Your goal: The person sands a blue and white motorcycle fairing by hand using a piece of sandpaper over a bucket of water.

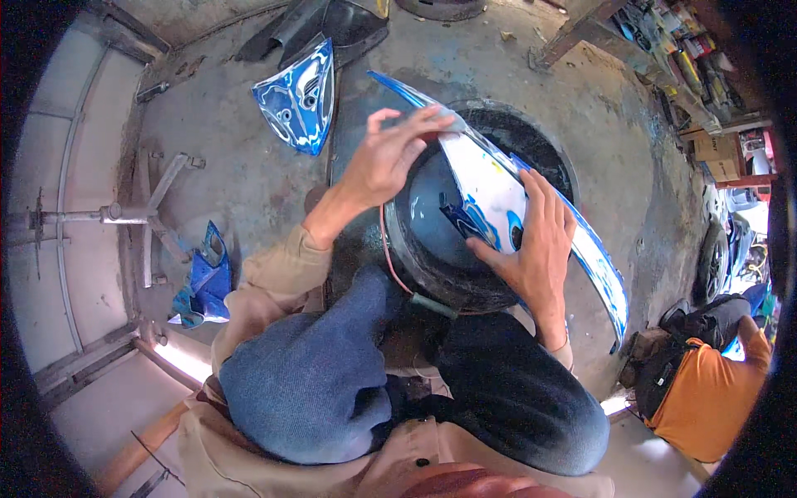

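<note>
Because the right hand [541, 257] curls its fingers over the long upper edge of the blue-and-white fairing panel [490, 178] and sets its thumb against the opposite edge, the piece appears firmly gripped and steadied at its middle. The panel slants above a round black tub [473, 295], its narrow tip pointing up and away and its tail reaching past the right rim, presumably so that any drips fall into the cloudy liquid [425, 203] below. The left hand [388, 158] lies with fingers extended near the tip, over a small greyish pad or sheet [453, 124]; whether it pinches this or only presses cannot be told. The tub stands just beyond the bent knees, likely to keep everything within easy reach. Another blue-and-white panel [295, 95] lies on the concrete floor [224, 133], well apart from the tub, perhaps to leave working room.
</note>
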Tool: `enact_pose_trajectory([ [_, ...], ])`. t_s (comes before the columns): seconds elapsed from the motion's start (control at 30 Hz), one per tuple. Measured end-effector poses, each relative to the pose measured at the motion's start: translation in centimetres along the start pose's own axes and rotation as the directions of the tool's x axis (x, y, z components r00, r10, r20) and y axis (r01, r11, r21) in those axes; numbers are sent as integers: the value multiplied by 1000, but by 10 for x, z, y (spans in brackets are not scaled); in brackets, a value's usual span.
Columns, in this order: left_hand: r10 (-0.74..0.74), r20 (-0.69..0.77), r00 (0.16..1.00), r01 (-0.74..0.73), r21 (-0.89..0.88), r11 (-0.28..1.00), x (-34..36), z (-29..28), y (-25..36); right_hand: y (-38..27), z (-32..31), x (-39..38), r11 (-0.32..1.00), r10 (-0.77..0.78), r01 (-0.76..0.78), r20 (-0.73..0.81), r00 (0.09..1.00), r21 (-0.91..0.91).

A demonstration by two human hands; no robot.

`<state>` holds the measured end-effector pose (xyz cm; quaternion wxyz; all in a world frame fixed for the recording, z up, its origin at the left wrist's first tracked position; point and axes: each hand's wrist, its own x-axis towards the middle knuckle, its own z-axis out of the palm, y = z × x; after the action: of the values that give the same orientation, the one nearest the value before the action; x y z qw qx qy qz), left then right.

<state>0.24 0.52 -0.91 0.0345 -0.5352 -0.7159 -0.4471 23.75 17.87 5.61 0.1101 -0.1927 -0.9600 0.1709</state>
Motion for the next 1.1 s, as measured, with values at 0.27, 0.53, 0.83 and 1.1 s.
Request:
enact_pose_trajectory([
  [0.27, -157, -75, 985, 147, -120, 982, 21, 0, -16, 3, -8, 0, 1000, -5, 4, -37, 999, -31],
  [0.53, -481, -38, 876, 481, -9, 877, 15, -26, -56, -5, -4, 3, 999, -32, 31, -39, 999, -9],
  [0.83, -450, -19, 893, 450, -9, 893, 16, -30, -38, -5, -1, -1, 999, -31, 30, -23, 999, -9],
  [1.1, -333, -96, 938, 343, 121, 931, 11, -22, -20, -2, -2, 0, 1000, -22, 22, -28, 999, -2],
])
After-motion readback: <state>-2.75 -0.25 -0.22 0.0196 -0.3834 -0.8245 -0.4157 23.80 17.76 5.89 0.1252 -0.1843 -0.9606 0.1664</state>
